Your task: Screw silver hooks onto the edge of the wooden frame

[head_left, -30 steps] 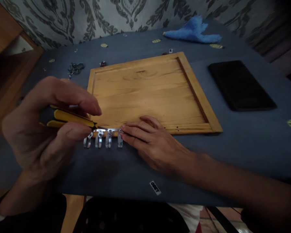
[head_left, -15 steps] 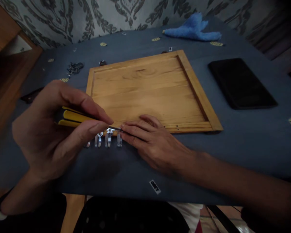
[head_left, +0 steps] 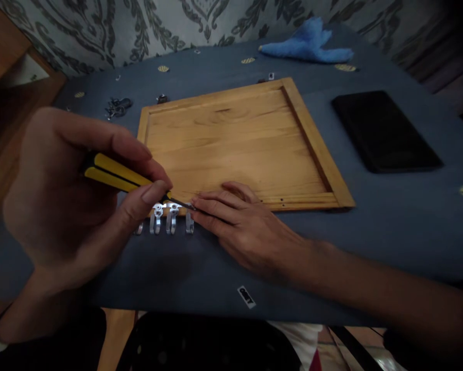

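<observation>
My left hand (head_left: pixel 80 201) is closed around the yellow and black handle of a screwdriver (head_left: pixel 117 173). Its thin shaft slants down to the right, and the tip ends at my right fingertips. My right hand (head_left: pixel 239 219) lies across the near edge of a framed wooden board (head_left: pixel 223 139), its fingertips pinched at a metal hook (head_left: pixel 190 222); they partly cover the hook's top and the screwdriver's tip. To the left, more metal hooks (head_left: pixel 171 220) sit in a row along that edge, with screws in their plates. Small dark holes mark the edge right of my hand.
On the dark grey tablecloth (head_left: pixel 216 278), a black tablet (head_left: pixel 386 131) lies at right and a blue fluffy cloth (head_left: pixel 308 44) at the back. Dark metal pieces (head_left: pixel 118 107) lie beyond my left hand. A wooden cabinet (head_left: pixel 7 123) stands at far left, before a patterned wall.
My left hand has shifted left and slightly up along the screwdriver, and the handle now tilts more steeply, showing more of the shaft. My right hand and the board stay in place.
</observation>
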The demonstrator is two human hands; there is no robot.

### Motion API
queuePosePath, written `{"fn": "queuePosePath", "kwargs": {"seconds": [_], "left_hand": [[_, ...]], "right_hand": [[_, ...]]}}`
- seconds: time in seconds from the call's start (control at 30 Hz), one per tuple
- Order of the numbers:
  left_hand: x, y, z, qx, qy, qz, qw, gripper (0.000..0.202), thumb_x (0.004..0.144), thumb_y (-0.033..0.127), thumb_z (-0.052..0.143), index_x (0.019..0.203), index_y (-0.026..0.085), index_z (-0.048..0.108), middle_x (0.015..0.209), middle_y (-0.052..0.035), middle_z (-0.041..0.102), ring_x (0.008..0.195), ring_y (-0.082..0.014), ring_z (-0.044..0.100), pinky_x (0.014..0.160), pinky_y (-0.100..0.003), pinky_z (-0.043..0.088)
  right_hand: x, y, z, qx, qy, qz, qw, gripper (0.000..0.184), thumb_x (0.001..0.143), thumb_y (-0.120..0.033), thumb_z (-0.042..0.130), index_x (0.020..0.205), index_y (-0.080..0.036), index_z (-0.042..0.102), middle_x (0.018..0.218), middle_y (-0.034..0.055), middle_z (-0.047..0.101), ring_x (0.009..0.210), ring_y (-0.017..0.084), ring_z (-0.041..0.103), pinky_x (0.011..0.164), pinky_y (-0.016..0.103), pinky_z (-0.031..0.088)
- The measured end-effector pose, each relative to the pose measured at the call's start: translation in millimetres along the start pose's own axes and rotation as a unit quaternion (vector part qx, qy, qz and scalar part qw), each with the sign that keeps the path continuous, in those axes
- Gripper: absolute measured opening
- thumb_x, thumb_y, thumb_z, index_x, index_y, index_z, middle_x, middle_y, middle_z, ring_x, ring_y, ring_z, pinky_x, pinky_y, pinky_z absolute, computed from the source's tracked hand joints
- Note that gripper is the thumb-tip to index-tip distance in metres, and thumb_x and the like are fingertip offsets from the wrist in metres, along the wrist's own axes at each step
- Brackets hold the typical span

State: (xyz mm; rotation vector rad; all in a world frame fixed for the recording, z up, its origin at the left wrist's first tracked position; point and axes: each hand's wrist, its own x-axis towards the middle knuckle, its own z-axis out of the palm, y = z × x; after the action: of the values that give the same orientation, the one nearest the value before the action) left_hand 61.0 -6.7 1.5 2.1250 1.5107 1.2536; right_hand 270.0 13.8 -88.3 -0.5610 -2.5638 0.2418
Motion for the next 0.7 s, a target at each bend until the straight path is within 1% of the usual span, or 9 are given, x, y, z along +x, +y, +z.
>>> {"fn": "queuePosePath", "kwargs": {"seconds": [0.03, 0.1, 0.17, 0.23, 0.3, 0.4, 0.5, 0.6, 0.7], "left_hand": [[0.0, -0.3, 0.0, -0.011, 0.007, -0.008, 1.0, 0.026, 0.082, 0.03, 0.071, 0.103, 0.025, 0.056, 0.088, -0.0047, 0.063, 0.084, -0.0246, 0.068, 0.08, -0.049, 0.053], [0.3, -1.7, -0.1, -0.003, 0.013, 0.012, 1.0, 0.028, 0.081, 0.029, 0.073, 0.103, 0.025, 0.058, 0.086, -0.0043, 0.064, 0.084, -0.0256, 0.068, 0.079, -0.05, 0.052], [0.5, -3.4, -0.6, 0.01, 0.01, 0.028, 0.999, 0.027, 0.079, 0.03, 0.073, 0.102, 0.025, 0.059, 0.087, -0.005, 0.064, 0.084, -0.0275, 0.069, 0.078, -0.052, 0.052], [0.1, -4.9, -2.0, 0.031, 0.001, 0.023, 0.999, 0.027, 0.079, 0.032, 0.072, 0.102, 0.025, 0.06, 0.09, -0.0065, 0.065, 0.085, -0.0293, 0.069, 0.08, -0.055, 0.052], [-0.9, -6.0, -4.2, 0.053, 0.001, 0.023, 0.998, 0.027, 0.078, 0.033, 0.072, 0.101, 0.025, 0.06, 0.094, -0.0077, 0.067, 0.086, -0.0307, 0.069, 0.081, -0.057, 0.051], [-2.4, -6.6, -7.4, 0.064, 0.005, 0.031, 0.997, 0.028, 0.077, 0.033, 0.072, 0.102, 0.025, 0.061, 0.094, -0.0082, 0.068, 0.086, -0.0311, 0.069, 0.078, -0.056, 0.051], [-1.8, -6.1, -7.4, 0.061, -0.001, 0.033, 0.998, 0.029, 0.078, 0.034, 0.071, 0.104, 0.026, 0.06, 0.096, -0.0075, 0.068, 0.086, -0.0298, 0.069, 0.079, -0.054, 0.051], [0.6, -5.0, -5.0, 0.057, 0.0, 0.045, 0.997, 0.028, 0.078, 0.035, 0.071, 0.102, 0.027, 0.06, 0.096, -0.0055, 0.067, 0.083, -0.0271, 0.068, 0.075, -0.05, 0.051], [2.1, -4.9, -4.1, 0.067, -0.002, 0.045, 0.997, 0.027, 0.079, 0.036, 0.071, 0.101, 0.027, 0.059, 0.095, -0.0058, 0.067, 0.084, -0.0277, 0.067, 0.075, -0.051, 0.05]], "right_hand": [[-0.1, 0.0, -0.2, 0.0, 0.003, -0.002, 1.0, 0.037, 0.098, -0.012, 0.041, 0.128, -0.008, 0.061, 0.134, 0.0137, 0.065, 0.125, 0.029, 0.055, 0.104, 0.054, 0.04], [-0.2, 0.0, -0.5, -0.001, 0.005, -0.002, 1.0, 0.036, 0.098, -0.012, 0.04, 0.127, -0.007, 0.061, 0.133, 0.0138, 0.065, 0.124, 0.029, 0.055, 0.104, 0.054, 0.04], [-0.2, 0.0, -1.0, -0.004, 0.0, 0.001, 1.0, 0.036, 0.098, -0.011, 0.041, 0.128, -0.009, 0.061, 0.134, 0.013, 0.065, 0.125, 0.028, 0.055, 0.105, 0.053, 0.04], [-0.1, -0.1, -1.4, -0.005, -0.009, 0.005, 1.0, 0.038, 0.097, -0.01, 0.042, 0.13, -0.012, 0.061, 0.135, 0.0122, 0.064, 0.127, 0.026, 0.055, 0.106, 0.052, 0.039], [-0.1, -0.1, -1.5, -0.003, -0.008, 0.004, 1.0, 0.039, 0.096, -0.01, 0.043, 0.13, -0.012, 0.06, 0.136, 0.0126, 0.064, 0.127, 0.027, 0.054, 0.105, 0.053, 0.04], [-0.1, -0.3, -1.2, 0.001, 0.001, 0.001, 1.0, 0.038, 0.096, -0.009, 0.042, 0.129, -0.009, 0.06, 0.135, 0.0139, 0.065, 0.126, 0.028, 0.055, 0.105, 0.053, 0.041], [-0.3, -0.4, -1.3, 0.007, -0.005, 0.006, 1.0, 0.038, 0.096, -0.009, 0.043, 0.129, -0.01, 0.061, 0.135, 0.0135, 0.064, 0.126, 0.027, 0.055, 0.106, 0.054, 0.039], [-0.2, -0.4, -1.6, 0.011, -0.011, 0.009, 1.0, 0.039, 0.095, -0.009, 0.044, 0.13, -0.012, 0.061, 0.135, 0.0131, 0.064, 0.127, 0.027, 0.054, 0.106, 0.055, 0.038], [0.2, -0.4, -1.6, 0.012, -0.006, 0.01, 1.0, 0.039, 0.095, -0.009, 0.043, 0.13, -0.012, 0.061, 0.135, 0.0128, 0.065, 0.127, 0.027, 0.054, 0.106, 0.054, 0.038]]}}
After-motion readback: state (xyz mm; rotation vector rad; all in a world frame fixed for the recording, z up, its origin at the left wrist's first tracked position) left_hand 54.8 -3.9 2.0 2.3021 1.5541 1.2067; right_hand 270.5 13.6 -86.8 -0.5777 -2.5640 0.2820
